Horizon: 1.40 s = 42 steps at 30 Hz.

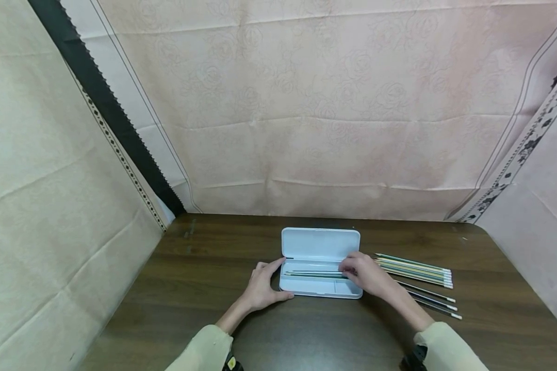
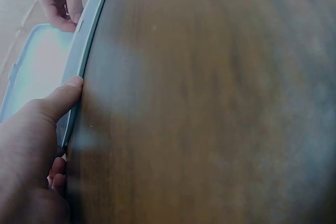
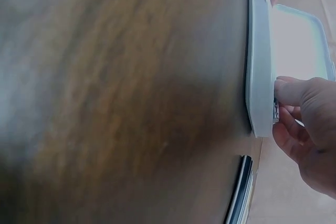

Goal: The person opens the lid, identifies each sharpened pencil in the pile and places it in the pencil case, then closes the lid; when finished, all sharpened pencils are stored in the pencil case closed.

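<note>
A light blue pencil case (image 1: 322,294) lies with its lid (image 1: 320,243) raised at the back; several pencils (image 1: 312,275) lie inside it. At the case's left end, my left hand (image 1: 262,288) grips it, thumb at the front edge and fingers at the back corner; the left wrist view shows the thumb (image 2: 65,97) on the front wall. My right hand (image 1: 364,273) is over the right part of the tray, fingers curled around the pencils' ends. In the right wrist view that hand (image 3: 310,119) pinches a small silvery end just above the case's wall.
Right of the case, a row of green and yellowish pencils (image 1: 415,270) with white ends lies on the brown table (image 1: 306,335). Several dark pencils (image 1: 431,300) lie nearer the front, beside my right forearm. A pale patterned cloth (image 1: 306,113) hangs behind the table.
</note>
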Tool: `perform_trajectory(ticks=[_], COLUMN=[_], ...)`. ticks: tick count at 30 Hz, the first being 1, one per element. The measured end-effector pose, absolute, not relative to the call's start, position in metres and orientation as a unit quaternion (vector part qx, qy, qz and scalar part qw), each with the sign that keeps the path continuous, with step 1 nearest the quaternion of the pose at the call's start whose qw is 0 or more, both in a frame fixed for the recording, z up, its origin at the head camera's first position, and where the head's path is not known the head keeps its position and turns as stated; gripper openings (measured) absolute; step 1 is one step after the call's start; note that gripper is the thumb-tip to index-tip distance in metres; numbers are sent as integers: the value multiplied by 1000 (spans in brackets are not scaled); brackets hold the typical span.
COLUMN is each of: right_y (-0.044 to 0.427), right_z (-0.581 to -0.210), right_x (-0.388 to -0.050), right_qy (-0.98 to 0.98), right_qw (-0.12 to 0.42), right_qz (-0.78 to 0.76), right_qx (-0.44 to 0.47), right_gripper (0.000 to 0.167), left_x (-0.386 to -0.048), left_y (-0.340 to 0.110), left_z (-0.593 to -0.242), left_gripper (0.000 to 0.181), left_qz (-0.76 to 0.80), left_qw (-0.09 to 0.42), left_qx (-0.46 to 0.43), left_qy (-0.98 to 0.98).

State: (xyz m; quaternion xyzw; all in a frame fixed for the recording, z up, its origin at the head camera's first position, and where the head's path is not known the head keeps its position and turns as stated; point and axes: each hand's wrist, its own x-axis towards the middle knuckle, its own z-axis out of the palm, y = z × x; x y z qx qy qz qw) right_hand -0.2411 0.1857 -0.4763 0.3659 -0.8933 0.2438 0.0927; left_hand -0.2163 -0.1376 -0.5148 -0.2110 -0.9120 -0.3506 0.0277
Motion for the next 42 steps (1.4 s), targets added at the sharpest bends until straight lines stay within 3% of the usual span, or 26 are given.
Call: perform_trajectory(ticks=[16,30,42], right_y=[197,291,351], right_z=[-472,-475,-480], right_x=[-240,-225,-213], right_qy=[-899,-883,-914], right_qw=[72,228,232], right_qz=[264,242,206], right_qx=[341,332,261], right_gripper=[17,25,27], left_x=[-216,-216,-217], left_y=[-138,-139,-138], left_z=[-517,-516,-516], left_gripper=[91,92,91], left_qz=[-353,-355,-355], left_qw=[23,27,26], left_qx=[-209,-212,-212], left_qy=[-912,-910,-910])
